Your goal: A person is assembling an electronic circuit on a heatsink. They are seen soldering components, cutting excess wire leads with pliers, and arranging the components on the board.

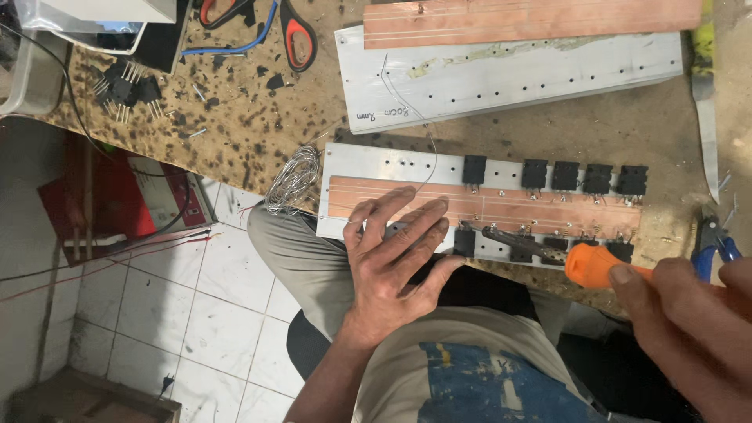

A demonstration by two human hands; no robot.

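My left hand (395, 254) lies flat with fingers spread on the near end of a copper-clad strip (501, 210) mounted on an aluminium plate (376, 166). A thin solder wire (427, 168) runs from a coil (293, 180) across the plate to my fingertips. My right hand (689, 321) grips the orange handle of a soldering iron (548, 252), whose dark tip rests at the legs of a black transistor (465, 241) on the plate's near edge. Several black transistors (565, 176) line the far edge.
A second aluminium plate (509, 74) with a copper strip (533, 19) lies further back. Loose transistors (125, 90), red-handled pliers (298, 35) and blue cutters (714, 243) sit on the spotted workbench (235, 117). A knife (705, 102) lies at the right. White floor tiles (204, 313) show below.
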